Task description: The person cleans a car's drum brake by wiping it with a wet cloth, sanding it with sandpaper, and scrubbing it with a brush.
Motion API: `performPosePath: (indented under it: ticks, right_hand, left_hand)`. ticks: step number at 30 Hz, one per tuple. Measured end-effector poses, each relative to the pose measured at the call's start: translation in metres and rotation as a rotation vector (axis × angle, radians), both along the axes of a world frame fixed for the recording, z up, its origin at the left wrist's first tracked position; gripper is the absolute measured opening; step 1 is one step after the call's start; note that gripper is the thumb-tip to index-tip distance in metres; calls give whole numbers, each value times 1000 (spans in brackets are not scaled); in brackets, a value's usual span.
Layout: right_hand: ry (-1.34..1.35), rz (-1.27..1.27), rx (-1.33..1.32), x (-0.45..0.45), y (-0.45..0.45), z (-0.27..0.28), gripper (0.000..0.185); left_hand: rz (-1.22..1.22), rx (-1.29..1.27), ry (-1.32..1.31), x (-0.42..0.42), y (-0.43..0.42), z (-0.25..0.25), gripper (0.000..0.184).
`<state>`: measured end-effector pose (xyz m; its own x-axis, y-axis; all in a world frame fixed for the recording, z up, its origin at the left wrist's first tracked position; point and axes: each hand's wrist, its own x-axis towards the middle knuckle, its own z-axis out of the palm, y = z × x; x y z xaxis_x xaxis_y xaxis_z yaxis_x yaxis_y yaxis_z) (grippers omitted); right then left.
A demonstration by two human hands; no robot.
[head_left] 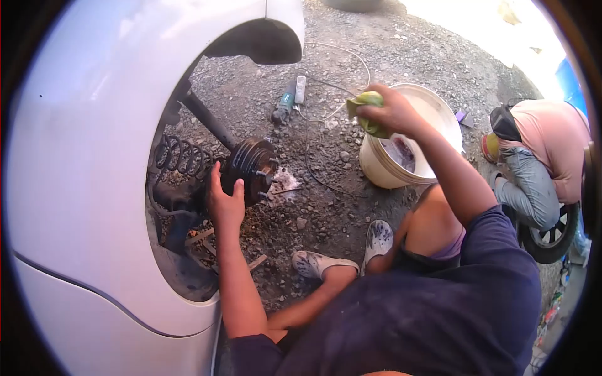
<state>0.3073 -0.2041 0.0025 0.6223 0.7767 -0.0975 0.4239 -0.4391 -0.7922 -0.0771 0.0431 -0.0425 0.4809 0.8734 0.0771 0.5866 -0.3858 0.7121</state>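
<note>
My left hand [227,203] is at the near side of a dark, wet-looking brake drum [252,164], thumb and fingers spread. It seems to touch the drum's edge; some fingertips are hidden. Wheel studs stick out of the drum's face, and a coil spring [182,155] sits behind it in the open wheel well. In my right hand [395,113] is a crumpled yellow-green cloth [370,106], held above the rim of a white bucket [384,164]. Murky, foamy liquid [401,153] shows inside the bucket.
A white car's body [94,156] fills the left side. On the gravel lie a green power tool [284,106] and a cable [351,51]. Wood pieces [256,262] lie below the drum. At the right a person [542,150] crouches by a wheel [555,235].
</note>
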Motion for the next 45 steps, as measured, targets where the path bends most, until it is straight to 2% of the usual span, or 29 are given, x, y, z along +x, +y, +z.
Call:
performPosePath:
  ticks: [2, 3, 4, 5, 7, 8, 10, 11, 12, 14, 16, 18, 22, 23, 25, 26, 28, 29, 31, 32, 34, 35, 36, 38, 40, 41, 42, 44, 45]
  right_hand:
    - [98, -7, -51, 23, -35, 9, 50]
    - [-25, 93, -243, 38, -54, 1, 52]
    - [-148, 201, -434, 48, -63, -6, 54]
    - [-136, 194, -437, 54, -66, -18, 54]
    - [-120, 467, -785, 63, -70, -53, 57]
    - [-101, 467, -787, 66, -68, -75, 57]
    - [327, 453, -1082, 74, -56, -116, 54]
    - [319, 443, -1167, 78, -47, -131, 49]
    - [334, 450, -1168, 84, -42, -146, 49]
    - [-243, 745, -1221, 99, -28, -184, 40]
    - [-204, 712, -1126, 138, -30, -247, 35]
    - [-516, 740, -883, 173, -41, -315, 28]
    - [-363, 338, -963, 171, -41, -324, 30]
    - [-359, 323, -977, 170, -49, -337, 30]
    - [-317, 246, -778, 161, -56, -364, 59]
    - [-314, 238, -785, 149, -62, -371, 59]
    - [-311, 200, -841, 116, -69, -364, 75]
    - [-317, 194, -846, 112, -65, -352, 75]
    - [121, 136, -904, 109, -58, -330, 83]
    - [123, 135, -907, 104, -62, -321, 83]
    - [-84, 60, -1159, 93, -69, -312, 98]
    - [-89, 82, -1141, 108, -102, -374, 98]
    - [-269, 358, -1025, 121, -117, -435, 47]
    - [-49, 564, -1178, 121, -97, -375, 44]
    - [194, 567, -1481, 97, -58, -285, 60]
    - [221, 445, -1414, 101, -64, -299, 80]
    - [191, 454, -1405, 95, -58, -284, 80]
    - [516, 168, -1335, 71, -58, -243, 98]
    - [489, 181, -1328, 63, -57, -223, 98]
  left_hand:
    - [-122, 136, 86, 7, 17, -3, 71]
    - [-230, 292, 60, 14, 36, -26, 66]
    - [-241, 289, 67, 20, 38, -28, 66]
    - [-265, 380, 87, 25, 40, -30, 61]
    - [-276, 594, 45, 34, 38, -37, 50]
    - [-288, 587, 58, 35, 37, -41, 50]
    - [-235, 561, 33, 37, 33, -41, 50]
    - [-243, 608, 35, 38, 33, -42, 52]
    - [-249, 603, 48, 40, 31, -43, 52]
    - [-216, 577, 67, 42, 30, -45, 52]
    - [-235, 600, 65, 42, 35, -49, 54]
    - [-254, 682, 56, 46, 35, -48, 54]
    - [-165, 624, 107, 54, 24, -51, 50]
    - [-168, 648, 118, 54, 24, -51, 50]
    - [-171, 690, 126, 56, 25, -52, 49]
    - [-177, 704, 125, 56, 24, -53, 48]
    - [-178, 697, 117, 56, 24, -53, 47]
    - [-174, 695, 112, 56, 23, -53, 46]
    - [-169, 693, 104, 59, 23, -54, 46]
    - [-172, 707, 101, 59, 23, -54, 46]
    - [-166, 728, 112, 58, 22, -55, 47]
    - [-176, 712, 98, 58, 21, -57, 49]
    - [-166, 712, 88, 56, 24, -56, 52]
    - [-172, 689, 68, 50, 32, -58, 55]
    - [-181, 689, 43, 49, 32, -55, 57]
    - [-175, 681, 58, 47, 30, -53, 59]
    - [-173, 677, 66, 47, 29, -51, 60]
    - [-194, 689, 83, 43, 29, -51, 64]
    - [-164, 711, 111, 41, 26, -52, 66]
